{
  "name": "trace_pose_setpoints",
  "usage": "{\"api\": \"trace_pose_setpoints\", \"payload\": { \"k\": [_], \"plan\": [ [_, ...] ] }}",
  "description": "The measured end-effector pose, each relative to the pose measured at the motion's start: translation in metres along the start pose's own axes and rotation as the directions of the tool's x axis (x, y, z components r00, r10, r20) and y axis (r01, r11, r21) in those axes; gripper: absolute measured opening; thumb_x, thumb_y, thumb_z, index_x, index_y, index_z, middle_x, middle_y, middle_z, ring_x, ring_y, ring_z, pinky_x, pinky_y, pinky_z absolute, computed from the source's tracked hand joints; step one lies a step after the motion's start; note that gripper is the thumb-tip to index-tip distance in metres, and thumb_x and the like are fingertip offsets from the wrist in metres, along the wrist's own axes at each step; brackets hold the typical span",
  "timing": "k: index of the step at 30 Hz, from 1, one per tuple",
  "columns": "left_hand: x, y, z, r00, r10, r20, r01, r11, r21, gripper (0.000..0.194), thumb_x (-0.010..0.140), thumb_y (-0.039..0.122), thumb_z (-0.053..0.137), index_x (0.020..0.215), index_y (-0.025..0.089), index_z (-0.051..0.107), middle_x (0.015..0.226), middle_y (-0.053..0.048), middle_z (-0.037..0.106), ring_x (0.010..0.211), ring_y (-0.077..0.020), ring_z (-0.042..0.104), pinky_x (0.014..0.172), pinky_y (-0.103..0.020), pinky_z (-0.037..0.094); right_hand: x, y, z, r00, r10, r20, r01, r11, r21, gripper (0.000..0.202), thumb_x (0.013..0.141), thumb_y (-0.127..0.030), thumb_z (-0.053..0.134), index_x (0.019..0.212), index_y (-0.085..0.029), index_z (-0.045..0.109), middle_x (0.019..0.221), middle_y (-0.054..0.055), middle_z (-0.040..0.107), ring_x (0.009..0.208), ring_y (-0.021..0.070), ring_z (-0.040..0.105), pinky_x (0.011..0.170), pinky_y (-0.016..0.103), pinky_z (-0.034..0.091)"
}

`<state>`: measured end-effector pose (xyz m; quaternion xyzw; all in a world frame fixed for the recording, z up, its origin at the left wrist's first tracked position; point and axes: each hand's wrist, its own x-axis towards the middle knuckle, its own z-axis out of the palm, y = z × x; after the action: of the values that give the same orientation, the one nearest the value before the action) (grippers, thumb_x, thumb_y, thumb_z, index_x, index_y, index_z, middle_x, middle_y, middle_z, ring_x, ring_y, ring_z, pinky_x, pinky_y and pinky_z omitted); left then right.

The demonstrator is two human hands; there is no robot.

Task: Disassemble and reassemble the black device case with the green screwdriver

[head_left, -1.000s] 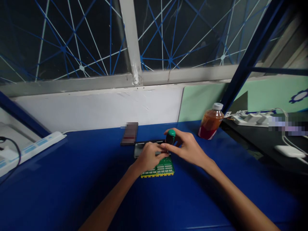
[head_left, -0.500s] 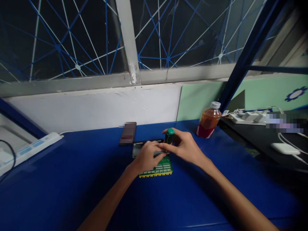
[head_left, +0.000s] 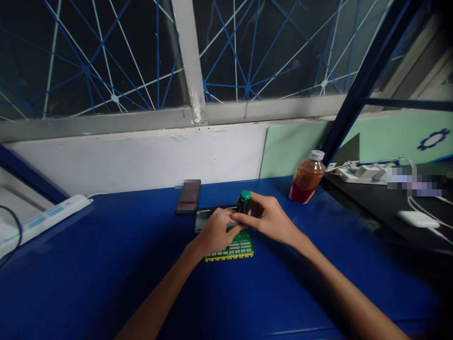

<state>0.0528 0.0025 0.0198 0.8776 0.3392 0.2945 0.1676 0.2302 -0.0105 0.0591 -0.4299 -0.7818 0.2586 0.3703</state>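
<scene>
My right hand (head_left: 267, 215) pinches the green-and-black handle of a screwdriver (head_left: 245, 202), which stands nearly upright with its lower end hidden. Against it, my left hand (head_left: 219, 229) is closed, fingertips at the screwdriver's lower part; what they grip is covered by the hand. Beneath both hands, a flat grey tray with a black rim (head_left: 202, 221) shows to the left of my left hand. On the near side of it lies a green board (head_left: 242, 245) with rows of small silvery pieces and a yellow front edge, partly covered by my left hand.
A dark phone-like slab (head_left: 188, 196) lies behind the tray on the blue table (head_left: 106, 264). A bottle of amber drink (head_left: 307, 179) stands at the back right. White power strips lie at left (head_left: 53, 219) and right (head_left: 364, 174), with cables.
The screwdriver's top has shifted slightly left, and my right hand has moved with it. My left hand and the green board have hardly moved.
</scene>
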Motion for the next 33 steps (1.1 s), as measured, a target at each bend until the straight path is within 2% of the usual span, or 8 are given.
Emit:
{"api": "trace_pose_setpoints", "payload": {
  "k": [6, 11, 18, 23, 28, 33],
  "plan": [
    [-0.0005, -0.0028, 0.0044, 0.998, -0.003, -0.064, 0.004, 1.000, 0.019, 0.010, 0.084, 0.024, 0.061, 0.079, 0.021, 0.069, 0.075, 0.001, 0.067, 0.075, -0.0160, 0.061, 0.072, -0.030, 0.044, 0.0003, -0.0005, -0.0005, 1.000, 0.031, -0.001, -0.031, 0.999, 0.009, 0.035, 0.079, -0.050, 0.061, 0.088, -0.016, 0.061, 0.067, 0.000, 0.059, 0.057, 0.0114, 0.047, 0.049, 0.026, 0.032],
    [-0.0013, -0.0019, 0.0029, 0.998, 0.051, -0.037, -0.051, 0.999, 0.007, 0.014, 0.085, 0.019, 0.055, 0.077, 0.018, 0.067, 0.079, -0.002, 0.067, 0.080, -0.0171, 0.062, 0.077, -0.032, 0.046, -0.0002, 0.0004, 0.0009, 1.000, 0.018, -0.001, -0.018, 1.000, 0.008, 0.035, 0.080, -0.050, 0.060, 0.089, -0.016, 0.062, 0.068, 0.000, 0.060, 0.058, 0.0116, 0.048, 0.050, 0.027, 0.033],
    [0.0005, -0.0028, 0.0052, 0.993, 0.004, -0.115, 0.000, 0.999, 0.033, 0.015, 0.081, 0.026, 0.062, 0.070, 0.018, 0.066, 0.069, -0.001, 0.066, 0.072, -0.0175, 0.062, 0.071, -0.032, 0.046, 0.0002, 0.0023, 0.0012, 1.000, 0.021, 0.008, -0.021, 1.000, -0.011, 0.035, 0.079, -0.051, 0.061, 0.086, -0.017, 0.062, 0.066, -0.001, 0.059, 0.057, 0.0115, 0.048, 0.050, 0.027, 0.034],
    [-0.0006, -0.0012, 0.0035, 0.999, 0.022, -0.042, -0.022, 1.000, -0.002, 0.012, 0.082, 0.018, 0.057, 0.076, 0.019, 0.067, 0.081, -0.002, 0.068, 0.087, -0.0191, 0.063, 0.083, -0.034, 0.045, 0.0011, 0.0025, 0.0024, 0.999, 0.011, 0.033, -0.011, 1.000, 0.010, 0.035, 0.081, -0.050, 0.059, 0.085, -0.016, 0.063, 0.068, 0.000, 0.060, 0.057, 0.0116, 0.048, 0.049, 0.027, 0.033],
    [-0.0009, -0.0050, 0.0041, 0.997, -0.032, -0.064, 0.032, 0.999, 0.000, 0.009, 0.080, 0.023, 0.063, 0.075, 0.018, 0.067, 0.077, -0.002, 0.069, 0.081, -0.0191, 0.064, 0.080, -0.032, 0.047, -0.0002, 0.0001, 0.0027, 0.999, 0.011, 0.034, -0.011, 1.000, 0.006, 0.032, 0.082, -0.047, 0.059, 0.085, -0.016, 0.064, 0.069, 0.001, 0.061, 0.059, 0.0120, 0.049, 0.052, 0.027, 0.035],
    [-0.0009, -0.0045, 0.0036, 0.999, 0.040, -0.014, -0.040, 0.999, -0.008, 0.012, 0.083, 0.020, 0.058, 0.079, 0.019, 0.069, 0.084, -0.002, 0.070, 0.082, -0.0178, 0.065, 0.077, -0.030, 0.048, -0.0003, -0.0009, 0.0018, 0.999, 0.008, 0.039, -0.008, 1.000, 0.010, 0.034, 0.082, -0.049, 0.057, 0.084, -0.016, 0.064, 0.068, 0.002, 0.061, 0.059, 0.0128, 0.049, 0.051, 0.027, 0.035]
  ]
}}
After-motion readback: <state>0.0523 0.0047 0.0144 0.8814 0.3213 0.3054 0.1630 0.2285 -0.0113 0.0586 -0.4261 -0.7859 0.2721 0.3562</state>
